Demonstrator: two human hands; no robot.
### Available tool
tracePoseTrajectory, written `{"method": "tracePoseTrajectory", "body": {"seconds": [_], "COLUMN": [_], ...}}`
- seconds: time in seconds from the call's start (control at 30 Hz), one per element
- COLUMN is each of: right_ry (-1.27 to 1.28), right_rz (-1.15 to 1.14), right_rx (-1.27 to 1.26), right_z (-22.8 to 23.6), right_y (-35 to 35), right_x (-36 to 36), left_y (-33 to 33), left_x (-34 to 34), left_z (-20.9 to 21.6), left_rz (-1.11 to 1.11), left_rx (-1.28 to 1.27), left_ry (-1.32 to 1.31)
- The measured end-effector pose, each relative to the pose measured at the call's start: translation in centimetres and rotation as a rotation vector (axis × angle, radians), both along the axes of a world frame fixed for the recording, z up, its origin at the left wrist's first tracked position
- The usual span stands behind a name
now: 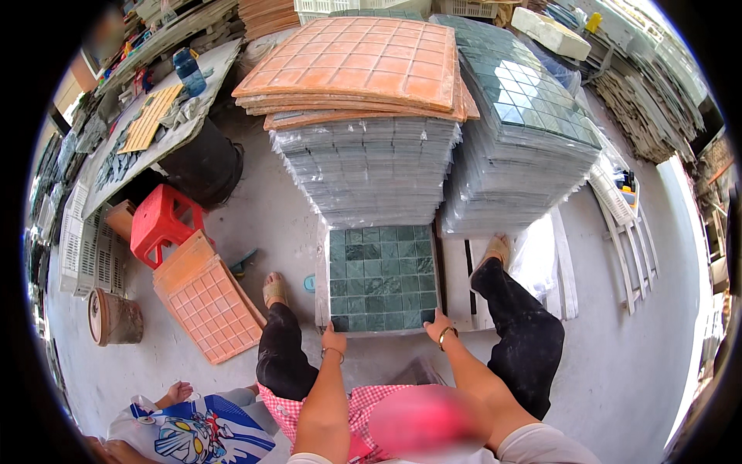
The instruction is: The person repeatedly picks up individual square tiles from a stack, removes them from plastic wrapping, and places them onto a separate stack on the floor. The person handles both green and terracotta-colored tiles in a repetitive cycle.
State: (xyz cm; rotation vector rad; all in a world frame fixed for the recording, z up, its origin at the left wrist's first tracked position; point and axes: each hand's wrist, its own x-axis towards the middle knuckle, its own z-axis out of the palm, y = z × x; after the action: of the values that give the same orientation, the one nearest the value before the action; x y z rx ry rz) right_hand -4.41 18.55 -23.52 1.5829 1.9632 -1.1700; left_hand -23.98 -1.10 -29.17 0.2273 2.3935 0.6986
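Green sheet [382,274] sits low between the feet, just in front of the wrapped stack [371,174]; pallet slats [457,288] show to its right; orange trays [355,62] cap that stack.

Left hand [333,339] is at the near-left corner, right hand [438,325] at the near-right; fingers touch the edge, but clamped or only pressing, can't tell, undersides hidden.

Handling, my guess: dense, heavy for its area; tiles stiff and brittle, joints may flex, so sag is the risk; polished faces could be slippery; best hold is both sides, fingers under, thumbs on top; corners alone load the outer tiles.
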Motion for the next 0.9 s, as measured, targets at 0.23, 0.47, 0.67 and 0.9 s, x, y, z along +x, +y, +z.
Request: {"method": "tracePoseTrajectory", "body": {"seconds": [0.23, 0.47, 0.67, 0.9], "right_ry": [-0.005, -0.025, -0.007, 0.458], "right_rz": [-0.016, 0.003, 0.139, 0.522], "right_rx": [0.031, 0.014, 0.17, 0.229], "right_z": [-0.3, -0.1, -0.5, 12.2], "right_y": [-0.6, -0.7, -0.7, 1.0], "right_x": [0.2, 0.2, -0.4, -3.6], "left_y": [-0.1, 0.4, 1.2, 3.8], "left_x": [0.2, 0.1, 1.1, 1.2], "left_z": [-0.5, 1.0, -0.4, 2.1], "left_rz": [-0.004, -0.019, 0.0, -0.045], "left_rx": [-0.004, -0.058, 0.011, 0.221], "left_ry": [0.059, 0.013, 0.024, 0.138]}}
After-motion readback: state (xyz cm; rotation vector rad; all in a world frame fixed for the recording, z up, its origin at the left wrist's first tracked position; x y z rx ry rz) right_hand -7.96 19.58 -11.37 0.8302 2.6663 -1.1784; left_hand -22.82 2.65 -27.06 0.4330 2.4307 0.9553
